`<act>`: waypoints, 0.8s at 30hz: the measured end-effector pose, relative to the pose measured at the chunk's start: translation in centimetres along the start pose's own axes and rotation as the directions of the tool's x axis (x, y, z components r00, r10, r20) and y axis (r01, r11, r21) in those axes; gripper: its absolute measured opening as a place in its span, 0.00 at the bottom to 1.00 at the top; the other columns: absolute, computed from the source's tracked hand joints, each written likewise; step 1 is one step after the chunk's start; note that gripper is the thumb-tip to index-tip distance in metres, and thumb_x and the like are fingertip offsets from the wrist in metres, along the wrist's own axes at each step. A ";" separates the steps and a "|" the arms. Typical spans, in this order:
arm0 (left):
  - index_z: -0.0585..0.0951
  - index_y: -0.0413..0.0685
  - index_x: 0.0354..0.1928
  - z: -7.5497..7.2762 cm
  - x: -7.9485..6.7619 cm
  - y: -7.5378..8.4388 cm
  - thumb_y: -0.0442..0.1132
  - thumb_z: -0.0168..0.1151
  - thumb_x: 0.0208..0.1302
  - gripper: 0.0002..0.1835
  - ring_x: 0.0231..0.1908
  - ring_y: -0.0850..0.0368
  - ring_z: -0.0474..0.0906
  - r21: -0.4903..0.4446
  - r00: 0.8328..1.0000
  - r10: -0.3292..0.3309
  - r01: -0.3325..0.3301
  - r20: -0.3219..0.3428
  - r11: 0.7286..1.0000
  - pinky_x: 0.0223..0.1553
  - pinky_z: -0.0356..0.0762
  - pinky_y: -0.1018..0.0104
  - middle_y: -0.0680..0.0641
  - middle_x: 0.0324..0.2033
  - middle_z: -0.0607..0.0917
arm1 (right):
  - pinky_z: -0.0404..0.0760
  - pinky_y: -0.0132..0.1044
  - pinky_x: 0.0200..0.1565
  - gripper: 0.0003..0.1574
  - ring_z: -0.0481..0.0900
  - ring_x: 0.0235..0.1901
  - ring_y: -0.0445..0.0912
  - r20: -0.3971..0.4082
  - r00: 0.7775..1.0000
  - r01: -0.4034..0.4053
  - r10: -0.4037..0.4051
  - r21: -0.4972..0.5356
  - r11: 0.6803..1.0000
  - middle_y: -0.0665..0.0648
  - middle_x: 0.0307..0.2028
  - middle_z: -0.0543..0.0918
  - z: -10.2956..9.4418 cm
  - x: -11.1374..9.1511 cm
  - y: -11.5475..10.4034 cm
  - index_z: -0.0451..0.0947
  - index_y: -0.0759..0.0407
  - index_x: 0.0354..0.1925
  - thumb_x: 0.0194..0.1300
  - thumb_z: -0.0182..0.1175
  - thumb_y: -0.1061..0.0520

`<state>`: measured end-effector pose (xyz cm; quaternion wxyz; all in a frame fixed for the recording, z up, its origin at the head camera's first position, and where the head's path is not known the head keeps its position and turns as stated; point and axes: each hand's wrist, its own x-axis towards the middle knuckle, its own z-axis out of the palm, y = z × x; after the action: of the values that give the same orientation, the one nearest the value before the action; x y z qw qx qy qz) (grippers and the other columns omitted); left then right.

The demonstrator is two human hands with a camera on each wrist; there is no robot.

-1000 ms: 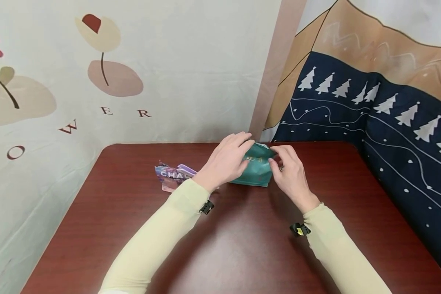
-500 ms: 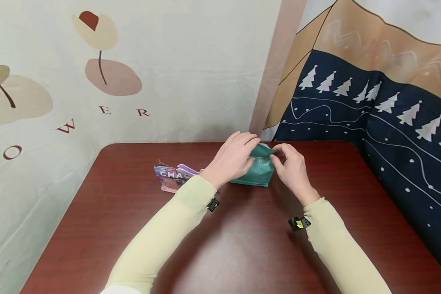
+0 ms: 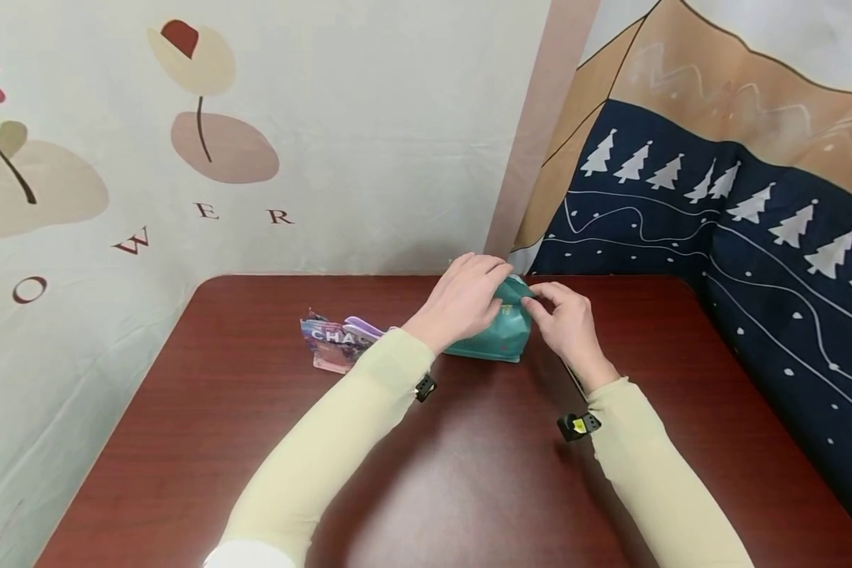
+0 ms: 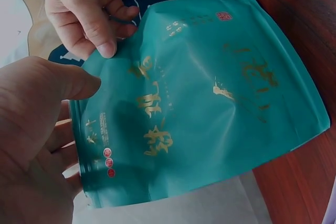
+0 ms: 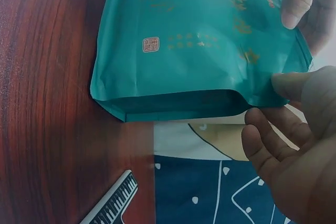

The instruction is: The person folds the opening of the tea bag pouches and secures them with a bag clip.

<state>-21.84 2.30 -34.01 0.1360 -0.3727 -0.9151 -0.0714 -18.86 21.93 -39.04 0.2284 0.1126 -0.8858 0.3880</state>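
A teal stand-up pouch (image 4: 194,103) with gold lettering stands on the table in front of both hands. My left hand (image 3: 461,304) grips its upper edge, thumb on the lettered front and fingers behind, as the left wrist view shows. My right hand (image 3: 571,327) pinches the upper right corner, where the thumb (image 5: 291,85) lies on the front and fingertips are behind. The side gusset of the pouch (image 5: 184,106) is folded inward. In the head view my left hand covers the left part of the pouch.
Left of the pouch lies a purple-and-pink packet (image 3: 330,343) lettered "CHA", with a lilac item (image 3: 362,327) beside it. A strip with a black-and-white ladder pattern (image 5: 113,200) lies right of the pouch. Printed cloth (image 3: 369,158) hangs behind the brown table (image 3: 454,489).
My left hand has slid a little to the right along the pouch's top. The right thumb and fingers have come together on its corner. The pouch has stayed in place.
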 end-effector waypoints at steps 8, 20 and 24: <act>0.78 0.48 0.67 0.5 0.7 0.0 0.43 0.61 0.74 0.22 0.65 0.52 0.75 0.012 1.000 -0.028 0.028 0.010 1.000 0.68 0.67 0.56 0.49 0.62 0.82 | 0.83 0.57 0.43 0.09 0.85 0.40 0.59 -0.017 1.000 0.023 -0.023 -0.013 1.000 0.66 0.40 0.88 0.2 0.0 0.1 0.87 0.69 0.45 0.66 0.68 0.66; 0.84 0.48 0.56 1.0 0.8 -0.2 0.39 0.61 0.73 0.13 0.50 0.52 0.80 -0.013 0.997 -0.008 0.007 -0.072 1.000 0.61 0.73 0.57 0.49 0.49 0.87 | 0.79 0.40 0.33 0.08 0.85 0.31 0.53 -0.058 0.995 0.073 -0.077 -0.073 0.995 0.62 0.35 0.89 0.6 0.1 0.2 0.89 0.66 0.43 0.65 0.70 0.65; 0.85 0.47 0.52 1.2 0.7 -0.2 0.36 0.61 0.71 0.11 0.47 0.51 0.81 -0.024 0.994 0.021 -0.024 -0.110 0.999 0.60 0.74 0.57 0.49 0.44 0.87 | 0.82 0.46 0.34 0.08 0.86 0.31 0.54 -0.077 0.992 0.089 -0.096 -0.096 0.991 0.62 0.34 0.89 0.6 0.0 0.3 0.89 0.65 0.42 0.63 0.71 0.67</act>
<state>-22.70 2.84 -34.95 0.1819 -0.3802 -0.9011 -0.1018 -19.13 21.67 -39.61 0.2873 0.1268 -0.8865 0.3398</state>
